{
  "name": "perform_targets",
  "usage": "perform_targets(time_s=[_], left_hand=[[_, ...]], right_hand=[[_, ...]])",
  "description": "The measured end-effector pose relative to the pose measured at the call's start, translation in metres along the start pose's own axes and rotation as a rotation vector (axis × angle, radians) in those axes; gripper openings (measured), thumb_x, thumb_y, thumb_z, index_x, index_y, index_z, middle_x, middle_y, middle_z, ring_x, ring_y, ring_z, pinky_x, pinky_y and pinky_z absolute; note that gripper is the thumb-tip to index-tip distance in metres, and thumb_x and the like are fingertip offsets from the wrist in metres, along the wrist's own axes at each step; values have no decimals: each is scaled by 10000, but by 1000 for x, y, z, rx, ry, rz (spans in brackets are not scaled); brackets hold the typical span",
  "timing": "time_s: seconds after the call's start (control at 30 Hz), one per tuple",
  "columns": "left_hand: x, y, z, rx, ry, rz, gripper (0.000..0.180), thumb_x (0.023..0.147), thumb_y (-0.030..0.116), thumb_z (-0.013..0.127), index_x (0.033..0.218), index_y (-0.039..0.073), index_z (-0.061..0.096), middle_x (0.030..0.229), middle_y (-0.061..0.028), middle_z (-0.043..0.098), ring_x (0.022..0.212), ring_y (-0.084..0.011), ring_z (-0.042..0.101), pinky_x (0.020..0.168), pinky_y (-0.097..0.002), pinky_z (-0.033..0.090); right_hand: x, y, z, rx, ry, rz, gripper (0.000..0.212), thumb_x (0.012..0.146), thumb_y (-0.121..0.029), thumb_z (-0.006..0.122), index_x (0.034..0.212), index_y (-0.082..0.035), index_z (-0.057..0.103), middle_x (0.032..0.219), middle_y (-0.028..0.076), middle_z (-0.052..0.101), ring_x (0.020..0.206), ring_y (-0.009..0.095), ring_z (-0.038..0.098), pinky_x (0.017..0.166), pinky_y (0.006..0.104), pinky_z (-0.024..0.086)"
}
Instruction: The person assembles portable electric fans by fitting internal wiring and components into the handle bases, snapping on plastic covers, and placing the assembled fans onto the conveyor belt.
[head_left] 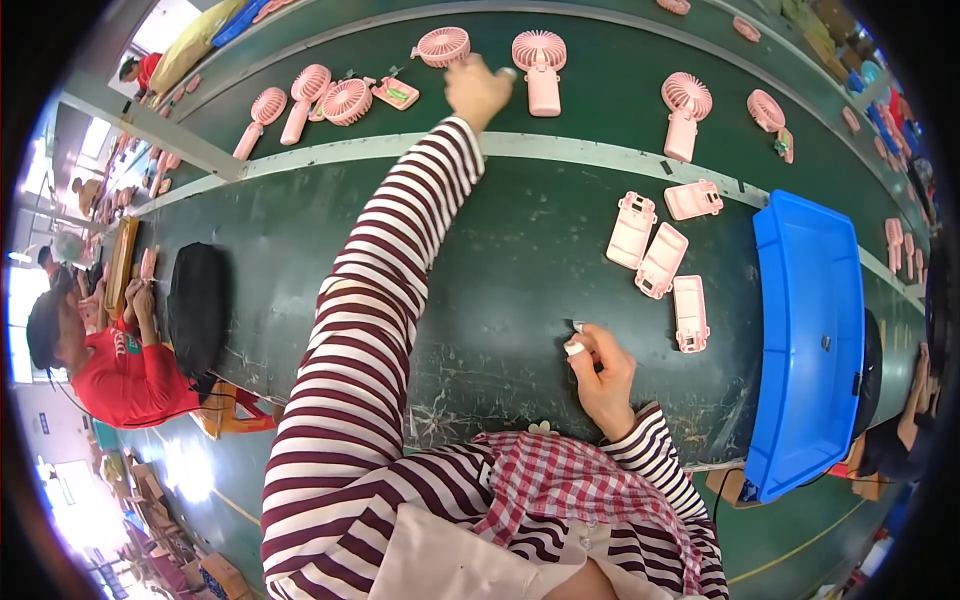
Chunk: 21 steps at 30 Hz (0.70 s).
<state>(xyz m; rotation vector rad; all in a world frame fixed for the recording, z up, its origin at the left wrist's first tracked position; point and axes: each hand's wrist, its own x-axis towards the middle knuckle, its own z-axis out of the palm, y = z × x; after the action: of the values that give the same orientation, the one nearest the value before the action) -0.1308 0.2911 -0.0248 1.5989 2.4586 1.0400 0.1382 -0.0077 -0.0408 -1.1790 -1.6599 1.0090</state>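
My left hand (478, 92) reaches far over the green belt, its thumb spread away from the fingers. Those fingers lie at the lower edge of a round pink fan head (443, 46); whether they touch it is hard to see. To its right lies a pink handheld fan (541, 72). Close to my body, over the dark green bench, my right hand (605, 378) is closed in a pinch, with white covers on the fingertips. A small thing shows at the tips, too small to name. Several pink plastic housing shells (660, 260) lie to the right of this hand.
A blue plastic tray (810, 340) stands at the right. A pale rail (590, 152) divides bench from belt. More pink fans (348, 102) lie along the belt. A black rounded thing (198, 310) is at the left, near a person in red (130, 365).
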Motion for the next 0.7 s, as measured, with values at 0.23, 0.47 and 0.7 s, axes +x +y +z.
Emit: perform_targets(time_s=[0.23,0.47,0.7], left_hand=[[61,-105,-43,479,-36,-352,616,755,419,597,1112,-75,504,1170,-226,494,1063,-339,536,821,-409,480],[78,-95,-31,72,-178,-463,584,700,293,682,1088,-101,495,1057,-212,585,991,-267,591,820,-335,488],[31,-62,-34,-1157,-242,-622,209,779,-2,547,976,-61,510,909,-181,612,792,-295,637,668,-396,548]], right_hand=[[4,-1,2,8,-14,18,203,789,-30,612,980,24,569,739,80,632,569,101,546,532,217,439],[8,-2,0,23,5,-17,196,787,-11,607,978,14,570,721,79,625,536,89,525,495,211,419],[5,5,4,30,35,-61,179,802,-30,604,974,10,571,673,60,592,511,77,493,470,208,395]])
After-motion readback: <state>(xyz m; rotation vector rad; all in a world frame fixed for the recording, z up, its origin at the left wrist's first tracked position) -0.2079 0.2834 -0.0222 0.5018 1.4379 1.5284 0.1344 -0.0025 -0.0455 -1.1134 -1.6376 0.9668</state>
